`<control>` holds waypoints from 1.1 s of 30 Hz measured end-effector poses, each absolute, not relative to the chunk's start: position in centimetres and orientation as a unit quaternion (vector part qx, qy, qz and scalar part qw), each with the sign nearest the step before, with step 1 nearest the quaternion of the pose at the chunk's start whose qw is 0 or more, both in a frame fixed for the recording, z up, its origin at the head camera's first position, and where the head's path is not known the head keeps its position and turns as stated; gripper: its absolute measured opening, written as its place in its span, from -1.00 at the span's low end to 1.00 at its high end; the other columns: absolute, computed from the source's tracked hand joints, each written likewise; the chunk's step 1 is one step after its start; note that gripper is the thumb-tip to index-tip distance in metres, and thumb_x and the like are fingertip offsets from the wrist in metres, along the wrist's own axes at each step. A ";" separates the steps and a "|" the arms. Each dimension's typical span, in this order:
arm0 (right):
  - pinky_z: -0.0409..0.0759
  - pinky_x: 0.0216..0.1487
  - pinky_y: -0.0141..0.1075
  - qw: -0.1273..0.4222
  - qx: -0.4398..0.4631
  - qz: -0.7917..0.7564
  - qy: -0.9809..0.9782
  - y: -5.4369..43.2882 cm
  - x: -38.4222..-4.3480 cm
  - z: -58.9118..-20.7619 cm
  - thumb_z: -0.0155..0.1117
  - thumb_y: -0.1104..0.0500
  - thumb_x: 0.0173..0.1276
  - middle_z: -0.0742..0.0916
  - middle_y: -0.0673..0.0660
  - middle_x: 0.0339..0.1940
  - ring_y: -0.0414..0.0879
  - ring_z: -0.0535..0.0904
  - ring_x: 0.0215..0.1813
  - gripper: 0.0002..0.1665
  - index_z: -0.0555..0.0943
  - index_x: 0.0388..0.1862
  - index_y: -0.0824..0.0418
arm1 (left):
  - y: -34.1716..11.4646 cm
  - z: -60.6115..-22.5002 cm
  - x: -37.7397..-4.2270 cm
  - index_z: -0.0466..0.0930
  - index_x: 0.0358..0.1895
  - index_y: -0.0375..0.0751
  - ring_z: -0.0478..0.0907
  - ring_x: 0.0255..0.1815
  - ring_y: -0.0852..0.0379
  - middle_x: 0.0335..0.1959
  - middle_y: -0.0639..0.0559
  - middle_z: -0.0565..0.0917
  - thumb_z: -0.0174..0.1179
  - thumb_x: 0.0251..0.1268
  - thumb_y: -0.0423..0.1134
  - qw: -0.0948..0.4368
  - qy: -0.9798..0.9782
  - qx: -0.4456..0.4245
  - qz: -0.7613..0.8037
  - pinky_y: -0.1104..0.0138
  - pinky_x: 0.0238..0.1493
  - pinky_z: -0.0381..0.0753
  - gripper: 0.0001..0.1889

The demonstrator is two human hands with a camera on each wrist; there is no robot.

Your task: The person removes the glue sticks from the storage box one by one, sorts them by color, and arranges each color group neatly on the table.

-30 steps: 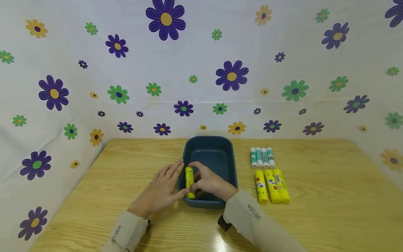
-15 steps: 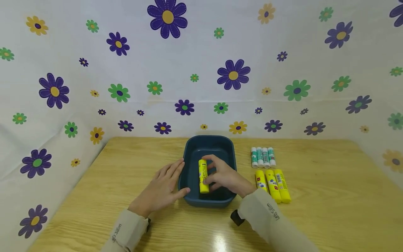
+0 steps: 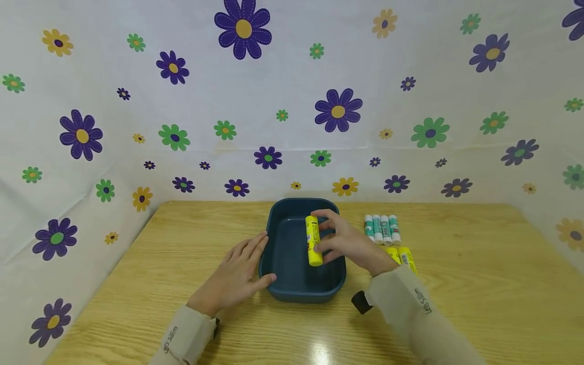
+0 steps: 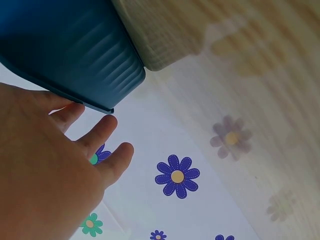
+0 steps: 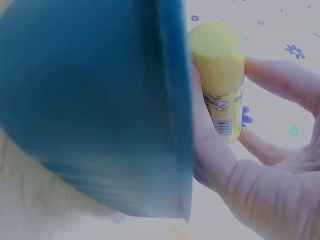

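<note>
My right hand pinches a yellow glue stick between thumb and fingers, holding it lengthwise over the dark blue bin. In the right wrist view the glue stick shows its rounded yellow end and a barcode, just beyond the bin's wall. My left hand lies along the bin's left side, fingers straight, fingertips right at the rim and thumb by the near left corner. The left wrist view shows those fingers spread beside the bin's ribbed outer wall.
Several small green-and-white sticks lie in a row to the right of the bin on the wooden table. Nearer, yellow glue sticks are partly hidden by my right wrist. A flowered cloth hangs behind the table.
My right hand has lifted the yellow glue stick from the bin's left side and carried it rightward and away from me. My left hand has stayed at the rim.
</note>
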State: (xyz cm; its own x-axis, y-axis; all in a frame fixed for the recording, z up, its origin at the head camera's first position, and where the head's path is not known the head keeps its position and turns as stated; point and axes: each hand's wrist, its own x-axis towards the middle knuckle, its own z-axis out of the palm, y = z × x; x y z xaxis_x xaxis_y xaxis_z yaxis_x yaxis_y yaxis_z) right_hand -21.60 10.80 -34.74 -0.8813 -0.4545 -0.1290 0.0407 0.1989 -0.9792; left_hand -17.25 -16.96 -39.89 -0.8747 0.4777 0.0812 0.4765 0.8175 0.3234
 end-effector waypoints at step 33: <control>0.73 -0.18 -0.13 0.173 -0.139 -0.560 0.798 19.1 -21.0 -33.3 0.30 0.38 0.23 0.29 0.48 0.42 0.10 0.58 -0.11 0.02 0.10 0.64 0.18 | -17.0 -39.8 -17.2 -0.02 0.62 -0.35 0.02 0.57 -0.29 0.65 -0.15 0.01 0.02 0.49 0.19 0.004 0.952 0.253 0.173 -0.22 0.50 -0.01 -0.11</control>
State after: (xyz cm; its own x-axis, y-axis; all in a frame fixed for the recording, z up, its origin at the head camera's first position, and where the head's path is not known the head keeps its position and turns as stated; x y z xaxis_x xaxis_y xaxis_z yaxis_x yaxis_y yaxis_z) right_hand -20.99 19.08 -33.35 -0.9013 -0.4163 -0.1199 -0.0290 0.3340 -0.9421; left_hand -17.19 -16.98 -39.82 -0.8724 0.4824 0.0791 0.4793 0.8124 0.3321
